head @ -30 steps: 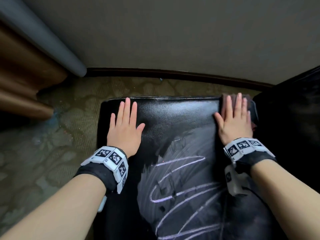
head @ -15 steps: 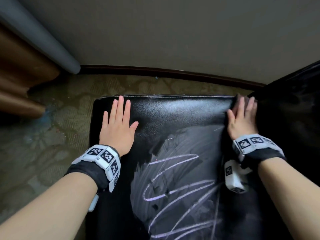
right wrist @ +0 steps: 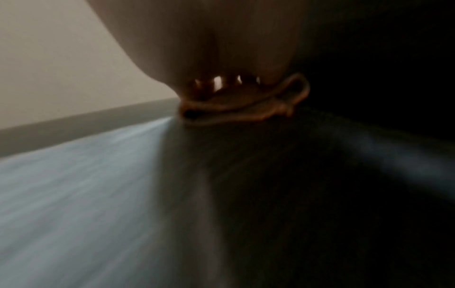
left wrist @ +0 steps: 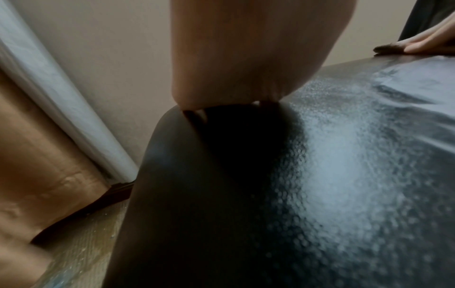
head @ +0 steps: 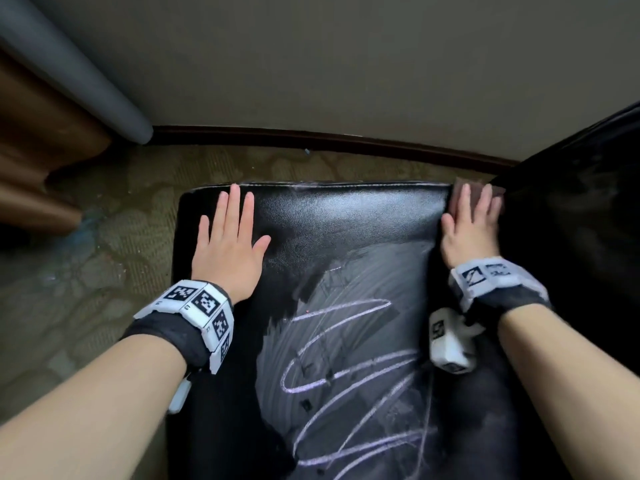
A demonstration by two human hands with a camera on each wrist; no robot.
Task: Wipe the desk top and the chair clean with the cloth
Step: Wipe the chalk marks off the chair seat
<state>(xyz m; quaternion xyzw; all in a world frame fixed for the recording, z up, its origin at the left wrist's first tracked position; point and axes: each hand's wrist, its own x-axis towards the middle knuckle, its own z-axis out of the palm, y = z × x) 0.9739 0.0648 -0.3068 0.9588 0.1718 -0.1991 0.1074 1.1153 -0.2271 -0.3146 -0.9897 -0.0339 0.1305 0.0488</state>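
Cloth [head: 464,188] pushed back to chair [head: 346,216] far edge, right hand [head: 469,233] flat-fingered, left hand [head: 228,251] splayed

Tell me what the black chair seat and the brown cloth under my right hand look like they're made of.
Chair seat: looks like black leather or faux leather, which one unclear; a fine pebbled grain, glossy sheen and a stitched front edge show. Cloth: seems a soft brown textile, matte, with a fuzzy, fraying edge in the left wrist view; the right hand presses it flat.
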